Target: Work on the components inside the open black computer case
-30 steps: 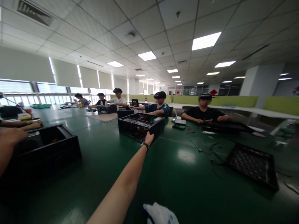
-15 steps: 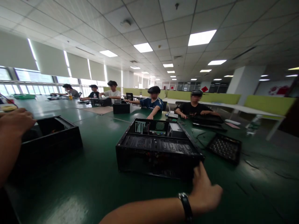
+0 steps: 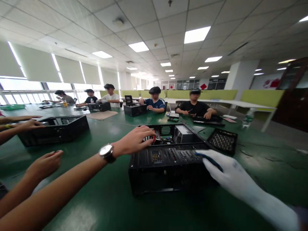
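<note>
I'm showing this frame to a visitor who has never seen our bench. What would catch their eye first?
Probably the open black computer case in the middle of the green table, its parts exposed. Two hands meet on it: the bare left hand, a watch on its wrist, reaches inside, and the white-gloved right hand rests on its near right corner. Behind, a row of seated people works at similar cases.

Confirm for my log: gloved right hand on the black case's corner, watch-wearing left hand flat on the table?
No: the head view shows the left hand over the open black case, not on the table. The right hand is on its corner.
</note>
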The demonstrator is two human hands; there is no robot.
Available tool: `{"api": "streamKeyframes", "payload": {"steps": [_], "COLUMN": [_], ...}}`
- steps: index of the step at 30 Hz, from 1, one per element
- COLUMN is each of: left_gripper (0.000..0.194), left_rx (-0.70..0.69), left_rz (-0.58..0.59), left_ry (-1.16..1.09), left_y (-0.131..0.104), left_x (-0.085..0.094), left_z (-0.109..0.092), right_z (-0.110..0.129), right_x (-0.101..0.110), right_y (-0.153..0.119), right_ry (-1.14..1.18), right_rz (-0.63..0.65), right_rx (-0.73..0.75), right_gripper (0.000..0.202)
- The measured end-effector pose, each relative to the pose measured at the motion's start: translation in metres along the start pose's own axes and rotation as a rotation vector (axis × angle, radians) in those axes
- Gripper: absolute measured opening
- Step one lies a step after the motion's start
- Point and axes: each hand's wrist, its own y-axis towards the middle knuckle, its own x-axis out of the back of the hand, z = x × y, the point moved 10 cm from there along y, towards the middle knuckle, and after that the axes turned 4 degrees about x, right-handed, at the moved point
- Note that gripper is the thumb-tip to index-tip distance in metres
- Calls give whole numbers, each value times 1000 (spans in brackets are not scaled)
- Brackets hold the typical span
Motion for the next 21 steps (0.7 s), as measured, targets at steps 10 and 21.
{"api": "streamKeyframes", "payload": {"steps": [10,21], "left_gripper": [43,54], "left_rx": [-53,-127], "left_rz": [357,716], "left_ry": [302,52], "left_y": [-17,-12], "left_x": [-103,-76], "left_z": [49,-92], "right_z": [-13,5], "right_x": [-117,-92], "right_y": [120,52], "right_ry": [-110,262], "right_rz": [513,787], "right_rx": [-10,67], "right_gripper": [37,45]}}
